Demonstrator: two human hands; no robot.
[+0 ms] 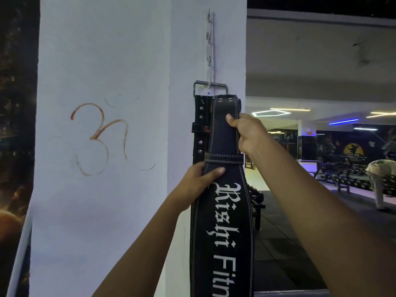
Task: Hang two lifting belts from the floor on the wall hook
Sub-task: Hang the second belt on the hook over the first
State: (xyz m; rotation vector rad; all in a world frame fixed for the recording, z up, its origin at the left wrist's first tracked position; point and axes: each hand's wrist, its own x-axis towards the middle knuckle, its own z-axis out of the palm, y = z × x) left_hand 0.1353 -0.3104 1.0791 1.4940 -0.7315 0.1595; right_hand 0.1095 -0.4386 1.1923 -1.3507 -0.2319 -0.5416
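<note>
A white hook rail runs down the white pillar. From its lowest hook hangs a black lifting belt by its metal buckle. In front of that belt I hold a second black belt with white lettering, upright against the pillar. My right hand grips its upper strap just below the folded top end. My left hand pinches its left edge under the leather keeper loop. The second belt's buckle is hidden.
The pillar carries a red painted symbol on its left face. To the right the gym floor opens, with dumbbell racks and a person bending at the far right. A dark bench stands just behind the belt.
</note>
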